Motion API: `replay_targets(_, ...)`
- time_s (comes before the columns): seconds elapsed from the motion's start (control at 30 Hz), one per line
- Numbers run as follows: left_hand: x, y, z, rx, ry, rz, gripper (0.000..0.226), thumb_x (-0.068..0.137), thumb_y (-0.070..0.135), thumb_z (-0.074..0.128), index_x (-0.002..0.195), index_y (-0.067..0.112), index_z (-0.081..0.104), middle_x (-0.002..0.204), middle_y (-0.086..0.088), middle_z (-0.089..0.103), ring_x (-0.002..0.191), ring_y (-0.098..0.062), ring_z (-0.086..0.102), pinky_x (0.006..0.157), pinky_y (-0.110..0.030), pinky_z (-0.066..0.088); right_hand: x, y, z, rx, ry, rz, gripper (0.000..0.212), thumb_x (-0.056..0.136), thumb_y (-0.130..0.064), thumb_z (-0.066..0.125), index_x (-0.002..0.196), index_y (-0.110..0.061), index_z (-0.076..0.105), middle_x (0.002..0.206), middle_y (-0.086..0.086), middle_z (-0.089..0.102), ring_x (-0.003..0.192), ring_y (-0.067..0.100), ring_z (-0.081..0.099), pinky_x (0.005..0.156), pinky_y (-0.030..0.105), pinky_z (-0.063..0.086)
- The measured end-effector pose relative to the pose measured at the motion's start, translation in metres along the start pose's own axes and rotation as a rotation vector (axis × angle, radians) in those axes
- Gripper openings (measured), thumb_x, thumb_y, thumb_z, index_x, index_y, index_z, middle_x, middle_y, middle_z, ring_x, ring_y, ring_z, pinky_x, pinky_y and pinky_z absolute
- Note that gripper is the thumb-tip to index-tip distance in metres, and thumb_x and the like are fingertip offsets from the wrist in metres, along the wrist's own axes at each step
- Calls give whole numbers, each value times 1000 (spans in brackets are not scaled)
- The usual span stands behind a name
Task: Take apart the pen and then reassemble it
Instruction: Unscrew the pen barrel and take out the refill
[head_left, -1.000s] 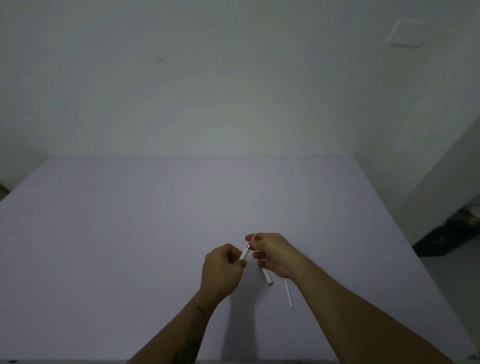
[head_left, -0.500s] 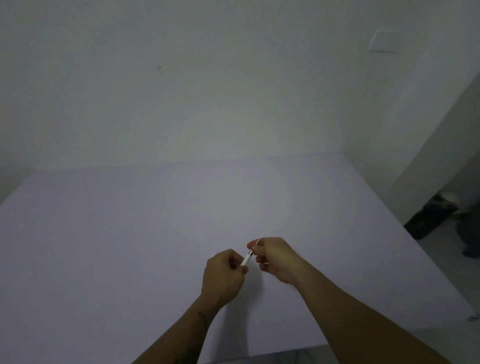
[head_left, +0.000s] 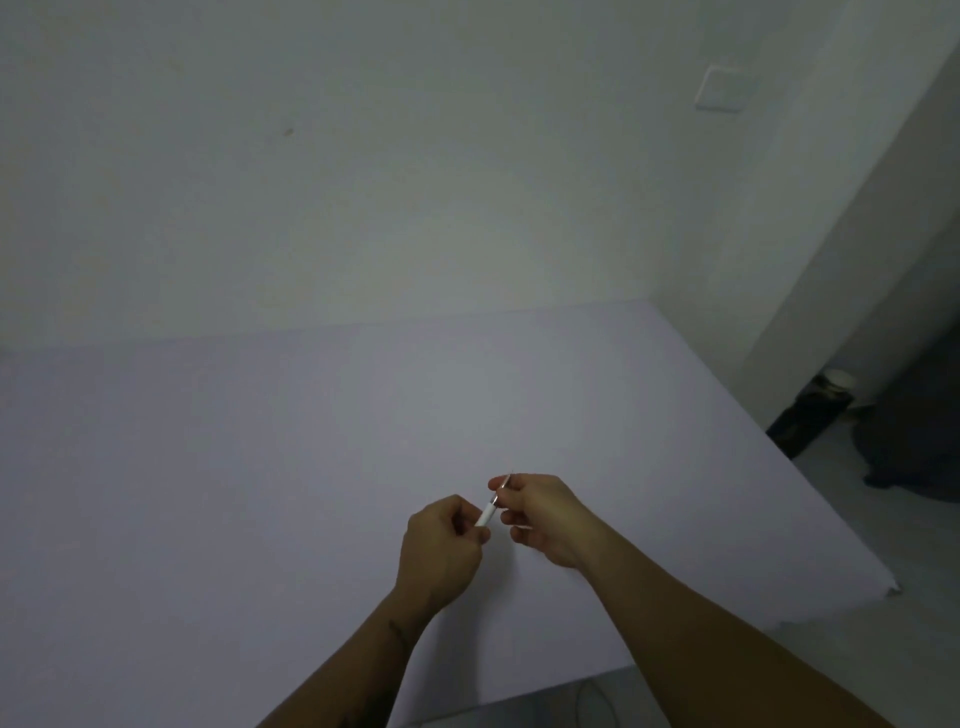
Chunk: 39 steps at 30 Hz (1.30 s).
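A slim white pen (head_left: 489, 513) is held between both hands above the pale lilac table (head_left: 260, 467). My left hand (head_left: 441, 551) is closed around the pen's lower white barrel. My right hand (head_left: 545, 512) pinches the upper end, where a thin metal tip pokes out past the fingers. Only a short stretch of the barrel shows between the hands. A small white part peeks out under my right fingers; I cannot tell what it is. The hands hide the table beneath them.
The table's right edge (head_left: 831, 519) and near edge (head_left: 519, 701) drop to a light floor with a thin cable (head_left: 597, 701). Dark objects (head_left: 810, 421) stand on the floor at the right. A white wall with a switch plate (head_left: 724, 88) is behind.
The camera has tilted up and to the right. Loose white pen parts seen on the table by my right wrist a second ago are out of sight. Both hands keep their hold on the pen.
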<state>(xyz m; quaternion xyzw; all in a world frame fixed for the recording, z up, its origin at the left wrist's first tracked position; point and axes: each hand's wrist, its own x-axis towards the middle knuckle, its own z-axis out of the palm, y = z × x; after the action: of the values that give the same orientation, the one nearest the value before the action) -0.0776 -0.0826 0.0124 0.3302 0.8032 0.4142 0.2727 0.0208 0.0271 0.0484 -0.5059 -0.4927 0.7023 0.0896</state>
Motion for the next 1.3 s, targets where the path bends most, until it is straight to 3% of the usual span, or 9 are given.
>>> replay_targets(0.27, 0, -2, -4, 8, 6, -10, 11, 81, 12, 73, 76, 19, 67, 69, 0, 65, 64, -18, 61, 62, -28, 52, -1, -2, 3, 1, 11, 25, 18, 93, -8, 59, 106, -9, 72, 96, 10, 64, 79, 20, 55, 63, 28, 48)
replay_targets(0.43, 0, -3, -6, 0, 2, -8, 11, 80, 12, 74, 76, 18, 67, 67, 1, 63, 60, -15, 57, 57, -24, 46, 2, 0, 6, -18, 75, 17, 13, 91, -10, 61, 97, -7, 72, 86, 8, 61, 72, 18, 53, 61, 28, 47)
replay_targets(0.57, 0, -2, -5, -8, -1, -13, 12, 80, 11, 73, 75, 20, 67, 67, 1, 64, 61, -16, 58, 58, -26, 47, 1, 0, 5, 10, 36, 20, 18, 93, -6, 57, 101, -10, 73, 93, 9, 63, 77, 20, 54, 62, 28, 49)
replay_targets(0.73, -1, -4, -2, -10, -7, -6, 16, 80, 12, 74, 73, 24, 66, 66, 2, 64, 60, -15, 58, 58, -26, 48, 2, 3, 7, -50, 78, 12, 13, 90, -9, 61, 96, -6, 72, 84, 8, 62, 70, 17, 55, 58, 26, 48)
replay_targets(0.93, -1, -6, -1, 8, 5, -37, 18, 81, 13, 74, 73, 25, 63, 70, 1, 64, 64, -16, 60, 59, -26, 50, 2, 0, -2, 96, 64, -13, 23, 94, -2, 54, 92, -11, 75, 87, 7, 64, 70, 16, 54, 59, 26, 47)
replay_targets(1.3, -2, -18, 8, 9, -41, -70, 5, 85, 15, 70, 86, 18, 67, 81, -4, 67, 72, -22, 62, 68, -28, 52, 4, -21, -25, 183, 98, -72, 22, 97, -7, 52, 101, -11, 73, 92, 8, 66, 75, 18, 59, 61, 26, 50)
